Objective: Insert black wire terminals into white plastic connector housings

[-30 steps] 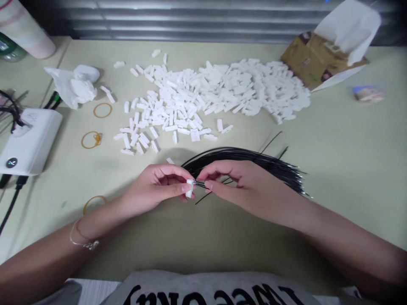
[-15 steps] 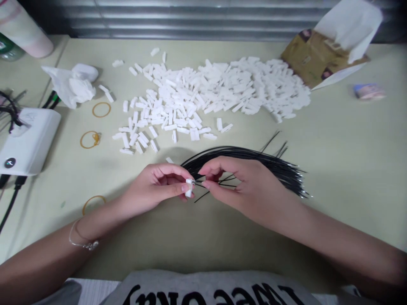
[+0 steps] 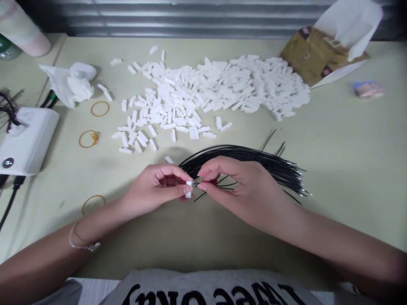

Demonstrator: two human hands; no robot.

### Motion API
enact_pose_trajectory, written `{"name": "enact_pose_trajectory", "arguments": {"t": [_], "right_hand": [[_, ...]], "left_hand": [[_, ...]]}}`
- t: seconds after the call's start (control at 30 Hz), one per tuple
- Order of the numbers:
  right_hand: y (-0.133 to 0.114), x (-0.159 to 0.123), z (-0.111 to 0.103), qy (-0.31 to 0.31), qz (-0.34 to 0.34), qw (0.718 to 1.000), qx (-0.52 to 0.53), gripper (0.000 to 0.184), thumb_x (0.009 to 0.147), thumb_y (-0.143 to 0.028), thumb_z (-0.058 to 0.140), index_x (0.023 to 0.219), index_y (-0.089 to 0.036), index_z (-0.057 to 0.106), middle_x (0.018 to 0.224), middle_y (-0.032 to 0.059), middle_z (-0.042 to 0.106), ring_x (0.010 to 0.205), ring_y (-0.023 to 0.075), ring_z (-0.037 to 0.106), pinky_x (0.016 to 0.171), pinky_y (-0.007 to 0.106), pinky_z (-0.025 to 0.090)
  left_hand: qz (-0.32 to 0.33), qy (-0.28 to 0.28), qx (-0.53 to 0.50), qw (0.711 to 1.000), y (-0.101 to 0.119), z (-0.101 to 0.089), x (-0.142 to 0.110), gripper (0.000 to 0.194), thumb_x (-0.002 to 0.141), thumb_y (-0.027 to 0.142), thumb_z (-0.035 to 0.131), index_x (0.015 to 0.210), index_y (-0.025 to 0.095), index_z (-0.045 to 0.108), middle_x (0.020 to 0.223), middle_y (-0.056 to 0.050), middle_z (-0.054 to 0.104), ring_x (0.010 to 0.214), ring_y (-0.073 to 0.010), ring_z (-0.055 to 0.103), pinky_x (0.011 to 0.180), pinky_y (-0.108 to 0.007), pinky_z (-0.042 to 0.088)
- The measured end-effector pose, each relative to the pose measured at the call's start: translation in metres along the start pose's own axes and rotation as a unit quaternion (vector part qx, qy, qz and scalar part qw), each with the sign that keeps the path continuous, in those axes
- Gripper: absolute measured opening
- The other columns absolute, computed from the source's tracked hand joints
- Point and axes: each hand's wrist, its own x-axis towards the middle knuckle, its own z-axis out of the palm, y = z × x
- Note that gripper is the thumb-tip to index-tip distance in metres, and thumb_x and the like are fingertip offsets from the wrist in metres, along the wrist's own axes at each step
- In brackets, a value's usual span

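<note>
My left hand [image 3: 159, 186] pinches a small white plastic connector [image 3: 189, 189] between thumb and fingers. My right hand [image 3: 235, 186] is closed on thin black wires [image 3: 222, 185], with their metal tips right at the connector's end. Under and behind the right hand lies a curved bundle of black wires [image 3: 273, 165] on the pale green table [image 3: 349, 152]. A big heap of white connectors [image 3: 216, 91] is spread across the table's far middle.
Crumpled tissue [image 3: 71, 82] and a white device with cables [image 3: 25, 142] sit at the left. Three rubber bands [image 3: 89, 138] lie nearby. A brown tissue pack [image 3: 321, 55] stands at the far right, a small wrapped item [image 3: 369, 89] beyond it.
My right hand has shifted a little left, bringing the wire tips up against the connector. The left hand holds almost still.
</note>
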Motion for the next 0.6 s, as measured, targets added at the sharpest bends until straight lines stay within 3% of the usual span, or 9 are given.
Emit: {"name": "enact_pose_trajectory", "arguments": {"t": [0.27,0.6], "right_hand": [[0.0006,0.0016,-0.0043,-0.04,0.009,0.999,-0.006,0.01,0.083,-0.022,0.056,0.082,-0.02,0.066,0.077,-0.0025,0.069,0.069,0.0076,0.061,0.049,0.015,0.04],[0.001,0.0044,-0.0027,-0.063,0.002,0.997,-0.033,0.014,0.085,-0.021,0.053,0.078,-0.018,0.064,0.075,-0.0016,0.067,0.066,0.008,0.057,0.053,0.019,0.037]], "left_hand": [[0.001,-0.006,0.006,1.0,0.0021,-0.0002,-0.0003,0.01,0.074,0.019,0.073,0.08,0.013,0.067,0.067,0.0,0.07,0.063,-0.0104,0.065,0.064,-0.02,0.052],[0.001,-0.005,0.019,1.0,0.0018,0.0011,-0.0008,0.008,0.076,0.017,0.072,0.08,0.013,0.067,0.067,-0.001,0.07,0.064,-0.0112,0.066,0.064,-0.02,0.053]]}}
